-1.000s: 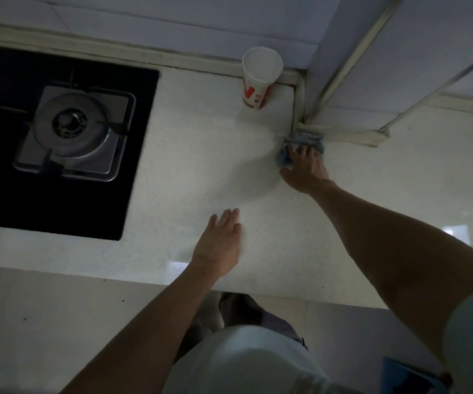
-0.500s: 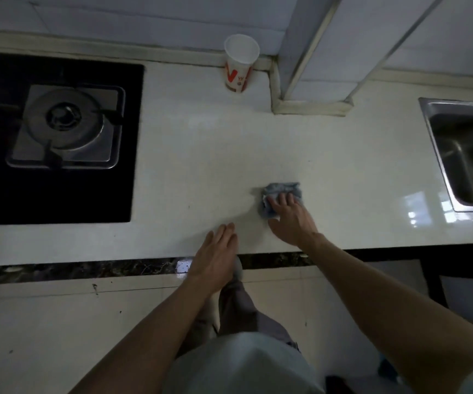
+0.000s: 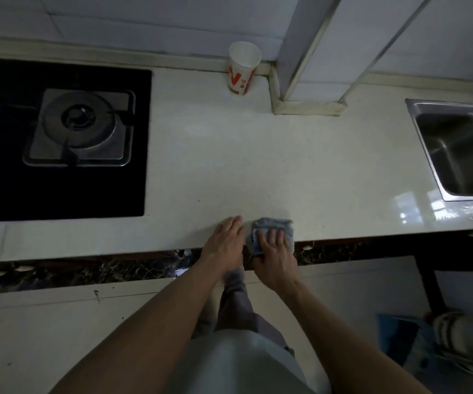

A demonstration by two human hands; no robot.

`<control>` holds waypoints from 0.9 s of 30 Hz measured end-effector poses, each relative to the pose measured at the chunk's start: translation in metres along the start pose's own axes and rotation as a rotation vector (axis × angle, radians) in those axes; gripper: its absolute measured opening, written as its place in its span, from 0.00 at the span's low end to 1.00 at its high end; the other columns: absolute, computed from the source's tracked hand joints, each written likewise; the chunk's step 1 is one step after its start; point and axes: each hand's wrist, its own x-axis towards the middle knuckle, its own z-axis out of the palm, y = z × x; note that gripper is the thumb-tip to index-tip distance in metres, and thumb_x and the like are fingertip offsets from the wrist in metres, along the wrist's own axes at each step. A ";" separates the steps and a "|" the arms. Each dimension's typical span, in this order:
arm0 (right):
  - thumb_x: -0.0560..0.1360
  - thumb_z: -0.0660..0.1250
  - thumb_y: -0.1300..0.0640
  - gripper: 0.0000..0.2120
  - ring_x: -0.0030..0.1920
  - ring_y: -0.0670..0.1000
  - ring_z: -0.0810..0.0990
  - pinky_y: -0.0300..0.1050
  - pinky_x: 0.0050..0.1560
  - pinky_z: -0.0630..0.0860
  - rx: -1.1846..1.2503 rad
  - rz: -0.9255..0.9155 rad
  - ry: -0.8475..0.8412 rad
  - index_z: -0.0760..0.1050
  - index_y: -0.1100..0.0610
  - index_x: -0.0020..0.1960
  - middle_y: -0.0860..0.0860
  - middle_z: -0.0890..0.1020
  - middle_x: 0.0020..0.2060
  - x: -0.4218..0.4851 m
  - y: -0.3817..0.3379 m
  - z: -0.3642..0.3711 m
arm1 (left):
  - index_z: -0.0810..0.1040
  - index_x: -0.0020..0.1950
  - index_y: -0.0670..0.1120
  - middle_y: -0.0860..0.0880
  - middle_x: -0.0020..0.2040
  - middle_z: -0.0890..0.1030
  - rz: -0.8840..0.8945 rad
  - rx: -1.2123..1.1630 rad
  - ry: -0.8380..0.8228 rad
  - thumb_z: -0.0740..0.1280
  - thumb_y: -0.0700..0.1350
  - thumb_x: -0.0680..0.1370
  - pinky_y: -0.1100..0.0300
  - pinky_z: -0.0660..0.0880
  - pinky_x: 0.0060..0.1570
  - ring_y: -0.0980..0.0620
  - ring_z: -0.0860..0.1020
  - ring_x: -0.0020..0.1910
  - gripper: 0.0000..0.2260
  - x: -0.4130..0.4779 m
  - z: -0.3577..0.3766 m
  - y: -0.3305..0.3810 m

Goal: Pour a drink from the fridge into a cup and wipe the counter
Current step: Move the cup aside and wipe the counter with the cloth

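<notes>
While leaning over the pale surface (image 3: 258,166), presses a blue-grey cloth (image 3: 275,223) down at the front edge with the right grip (image 3: 276,251), fingers laid fairly flat on top. Rests the left grip (image 3: 225,240) flat and empty just beside the cloth. Shows the paper cup (image 3: 243,68) upright against the back wall, between stove (image 3: 79,126) and sink (image 3: 457,155).

A home kitchen. A gas hob (image 3: 59,137) is set into the white desk (image 3: 258,166) at left, a steel sink (image 3: 457,152) at right. Tiled wall (image 3: 144,24) runs behind.
</notes>
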 end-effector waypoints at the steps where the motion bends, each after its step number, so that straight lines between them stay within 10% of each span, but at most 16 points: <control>1: 0.77 0.54 0.49 0.32 0.77 0.65 0.51 0.54 0.77 0.46 -0.006 0.003 -0.007 0.54 0.57 0.79 0.65 0.55 0.76 0.001 -0.001 0.001 | 0.51 0.79 0.42 0.44 0.80 0.47 0.005 0.004 0.006 0.60 0.40 0.78 0.50 0.50 0.77 0.46 0.46 0.79 0.31 0.000 0.000 -0.001; 13: 0.79 0.55 0.48 0.33 0.78 0.63 0.44 0.50 0.74 0.36 -0.042 -0.037 -0.027 0.48 0.53 0.80 0.63 0.49 0.78 0.031 0.005 -0.013 | 0.72 0.64 0.42 0.45 0.63 0.73 0.005 0.070 0.075 0.59 0.42 0.80 0.54 0.72 0.55 0.48 0.70 0.63 0.13 0.028 -0.029 -0.003; 27: 0.76 0.61 0.49 0.38 0.78 0.61 0.40 0.49 0.73 0.36 -0.060 -0.154 -0.011 0.45 0.52 0.80 0.60 0.44 0.79 0.205 0.007 -0.099 | 0.71 0.67 0.40 0.42 0.70 0.67 -0.126 -0.035 0.203 0.59 0.41 0.78 0.53 0.66 0.66 0.45 0.66 0.69 0.18 0.113 -0.079 -0.027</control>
